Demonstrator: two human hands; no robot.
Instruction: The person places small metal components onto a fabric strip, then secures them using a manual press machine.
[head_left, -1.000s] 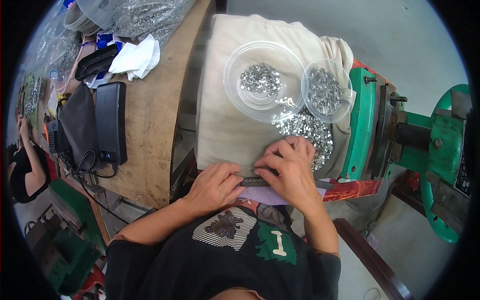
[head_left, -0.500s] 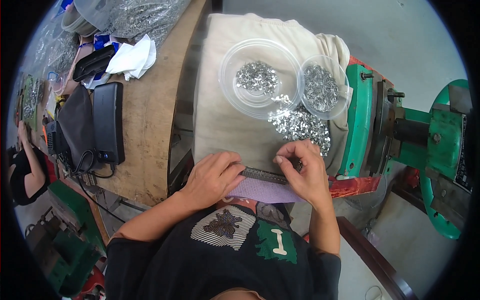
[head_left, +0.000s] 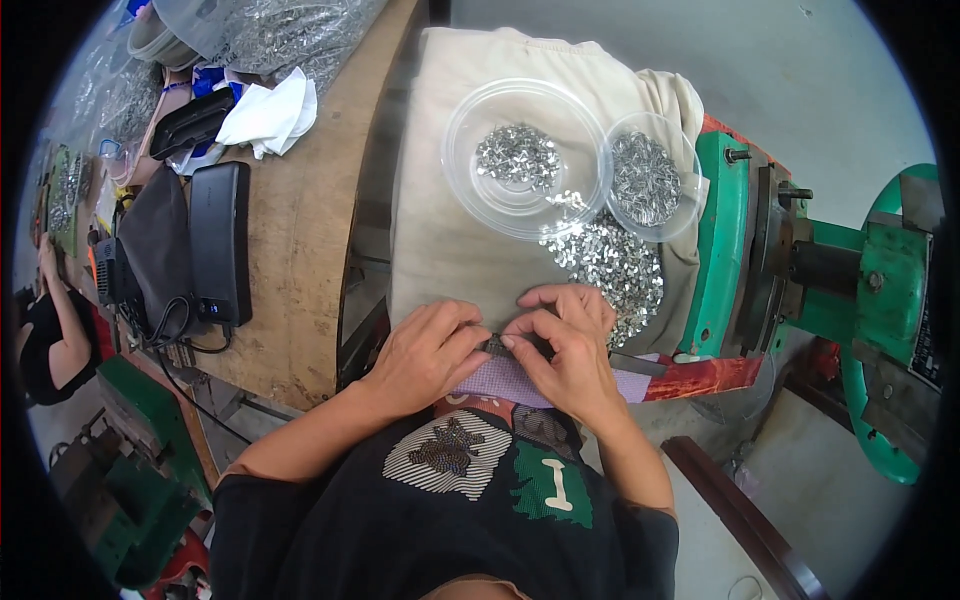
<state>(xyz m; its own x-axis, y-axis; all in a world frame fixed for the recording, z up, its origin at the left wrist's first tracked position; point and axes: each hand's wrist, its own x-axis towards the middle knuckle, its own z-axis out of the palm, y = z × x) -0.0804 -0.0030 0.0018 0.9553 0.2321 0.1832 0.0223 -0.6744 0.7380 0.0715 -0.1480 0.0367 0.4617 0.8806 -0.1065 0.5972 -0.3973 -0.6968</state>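
Note:
My left hand (head_left: 430, 350) is closed on the left end of a dark, narrow slotted strip (head_left: 635, 365), which lies along the near edge of the beige cloth, over a lilac cloth (head_left: 480, 387). Thumb and finger of my right hand (head_left: 565, 350) meet in a pinch over the strip, close to the left fingertips. Whatever sits in that pinch is too small to make out, and the right hand hides much of the strip. Beyond it lies a loose pile of small shiny metal pieces (head_left: 610, 270).
On the beige cloth (head_left: 450, 270) stand a clear round tub (head_left: 470, 205) of flat metal bits and a smaller one (head_left: 692, 205) of thin pins. A green machine (head_left: 720, 250) borders the right. On the left wooden table (head_left: 300, 260) lies a black power bank (head_left: 220, 240). Another person's arm (head_left: 65, 310) shows far left.
My right hand has moved left along the strip until its pinch is beside my left fingertips, baring the strip's right end. My left hand has stayed nearly in place.

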